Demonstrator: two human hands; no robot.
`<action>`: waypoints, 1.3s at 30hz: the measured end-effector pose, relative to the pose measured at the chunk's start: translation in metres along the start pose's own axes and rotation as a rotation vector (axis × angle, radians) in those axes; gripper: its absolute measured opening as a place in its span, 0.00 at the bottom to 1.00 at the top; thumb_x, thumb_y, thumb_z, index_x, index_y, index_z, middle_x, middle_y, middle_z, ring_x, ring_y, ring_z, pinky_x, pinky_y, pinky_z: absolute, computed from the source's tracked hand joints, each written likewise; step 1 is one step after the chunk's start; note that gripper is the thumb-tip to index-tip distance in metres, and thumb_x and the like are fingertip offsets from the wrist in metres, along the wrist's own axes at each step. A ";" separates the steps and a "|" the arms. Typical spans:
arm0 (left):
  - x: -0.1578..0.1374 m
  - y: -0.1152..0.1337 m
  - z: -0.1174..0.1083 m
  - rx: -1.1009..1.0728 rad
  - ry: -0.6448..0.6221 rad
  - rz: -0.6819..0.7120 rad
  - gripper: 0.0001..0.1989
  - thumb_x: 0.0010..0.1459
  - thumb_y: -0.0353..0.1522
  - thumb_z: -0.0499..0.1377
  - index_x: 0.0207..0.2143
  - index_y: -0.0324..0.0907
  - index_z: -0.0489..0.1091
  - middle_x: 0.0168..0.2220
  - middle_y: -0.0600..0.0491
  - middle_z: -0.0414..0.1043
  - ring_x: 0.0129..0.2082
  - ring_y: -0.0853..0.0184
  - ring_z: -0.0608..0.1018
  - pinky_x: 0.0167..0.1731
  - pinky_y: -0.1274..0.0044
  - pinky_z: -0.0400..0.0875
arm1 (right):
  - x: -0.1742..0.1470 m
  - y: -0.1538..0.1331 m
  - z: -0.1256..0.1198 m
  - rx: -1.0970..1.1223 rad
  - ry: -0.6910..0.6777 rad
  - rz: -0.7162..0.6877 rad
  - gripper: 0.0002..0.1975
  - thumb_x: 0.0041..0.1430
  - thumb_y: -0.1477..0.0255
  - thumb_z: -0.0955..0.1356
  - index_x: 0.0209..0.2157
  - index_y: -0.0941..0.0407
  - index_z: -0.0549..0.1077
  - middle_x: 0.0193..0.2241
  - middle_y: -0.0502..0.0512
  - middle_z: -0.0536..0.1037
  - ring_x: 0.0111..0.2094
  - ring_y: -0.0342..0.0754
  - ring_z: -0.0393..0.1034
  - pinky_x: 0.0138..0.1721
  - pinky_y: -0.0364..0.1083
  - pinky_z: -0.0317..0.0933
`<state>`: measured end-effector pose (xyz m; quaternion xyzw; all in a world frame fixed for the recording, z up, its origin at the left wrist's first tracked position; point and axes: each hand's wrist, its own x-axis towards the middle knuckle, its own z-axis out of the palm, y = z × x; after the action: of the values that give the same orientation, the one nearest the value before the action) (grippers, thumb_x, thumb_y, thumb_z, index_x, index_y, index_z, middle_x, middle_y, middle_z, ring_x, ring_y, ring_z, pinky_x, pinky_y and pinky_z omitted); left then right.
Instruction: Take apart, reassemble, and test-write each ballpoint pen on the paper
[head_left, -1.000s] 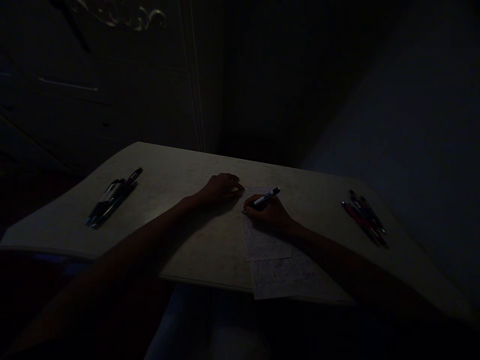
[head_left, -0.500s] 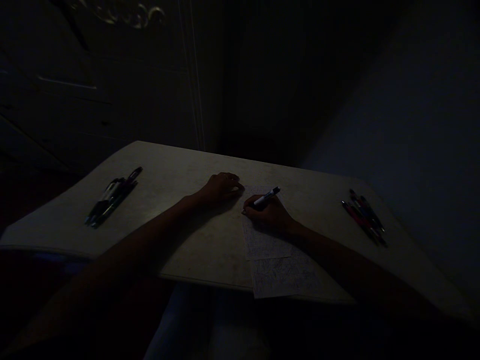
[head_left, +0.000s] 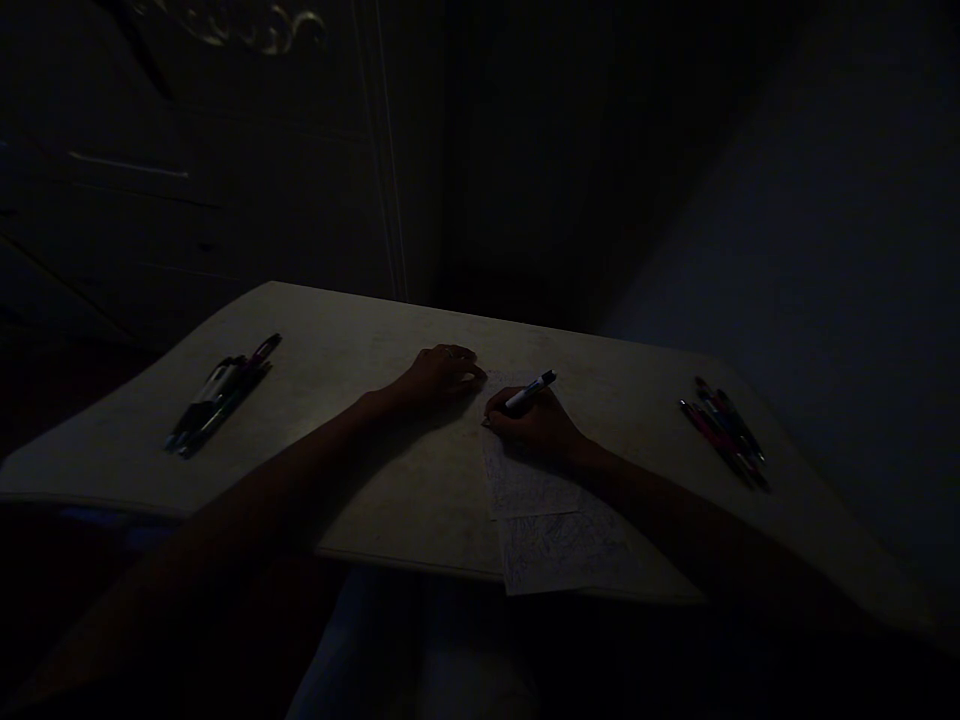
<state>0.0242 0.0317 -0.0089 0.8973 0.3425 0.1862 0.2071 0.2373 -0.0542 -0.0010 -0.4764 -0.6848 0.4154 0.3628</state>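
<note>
In dim light, my right hand [head_left: 536, 420] grips a pen [head_left: 531, 388] with a pale barrel and dark end. Its tip meets the upper left part of a sheet of paper [head_left: 529, 485] covered in dense marks. A second marked sheet [head_left: 562, 555] lies partly under the first and reaches past the table's front edge. My left hand [head_left: 442, 374] rests flat on the table, fingers stretched out, its fingertips at the upper left corner of the top sheet. The marks are too dark to read.
A pale table [head_left: 420, 500] spans the view. On its left lies a bunch of pens [head_left: 221, 390]; at its right lie several more pens [head_left: 724, 430]. Behind stands a dark cabinet [head_left: 285, 200] with curled trim, and a wall [head_left: 840, 300] borders the right side.
The view has shifted very slightly. My right hand keeps the pen at nearly the same place on the paper, and my left hand stays put.
</note>
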 end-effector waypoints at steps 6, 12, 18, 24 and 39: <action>0.002 -0.004 0.005 0.106 0.046 -0.031 0.16 0.65 0.43 0.56 0.49 0.50 0.79 0.59 0.45 0.72 0.58 0.53 0.73 0.56 0.58 0.67 | 0.002 -0.002 -0.004 0.119 0.164 -0.019 0.07 0.47 0.67 0.69 0.26 0.56 0.73 0.21 0.49 0.72 0.23 0.43 0.64 0.24 0.43 0.59; 0.002 -0.003 0.005 0.122 0.049 0.002 0.17 0.66 0.42 0.55 0.49 0.49 0.79 0.59 0.44 0.72 0.57 0.53 0.74 0.55 0.59 0.67 | 0.004 0.005 -0.005 0.195 0.311 0.023 0.09 0.51 0.63 0.69 0.31 0.54 0.71 0.19 0.46 0.65 0.20 0.41 0.58 0.20 0.42 0.53; 0.002 -0.002 0.004 0.112 0.059 -0.004 0.16 0.65 0.40 0.55 0.49 0.49 0.79 0.58 0.44 0.72 0.57 0.54 0.74 0.55 0.61 0.67 | 0.002 0.003 -0.005 0.177 0.260 -0.014 0.10 0.51 0.63 0.70 0.31 0.55 0.72 0.21 0.47 0.69 0.22 0.42 0.62 0.24 0.42 0.58; 0.000 0.006 0.003 0.129 0.046 -0.023 0.16 0.66 0.40 0.55 0.50 0.49 0.78 0.59 0.44 0.72 0.58 0.55 0.74 0.55 0.61 0.67 | -0.008 -0.001 -0.003 0.067 0.056 -0.003 0.09 0.50 0.65 0.71 0.30 0.57 0.76 0.22 0.50 0.75 0.24 0.44 0.69 0.27 0.44 0.63; -0.001 0.009 -0.001 0.165 0.029 -0.022 0.16 0.67 0.39 0.54 0.51 0.48 0.77 0.59 0.45 0.72 0.58 0.57 0.73 0.56 0.63 0.68 | -0.008 0.002 -0.003 -0.081 0.034 -0.014 0.12 0.55 0.63 0.71 0.35 0.57 0.79 0.25 0.53 0.79 0.27 0.46 0.73 0.30 0.45 0.65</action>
<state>0.0284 0.0253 -0.0033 0.9047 0.3694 0.1683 0.1296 0.2432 -0.0608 -0.0023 -0.4929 -0.6981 0.3767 0.3576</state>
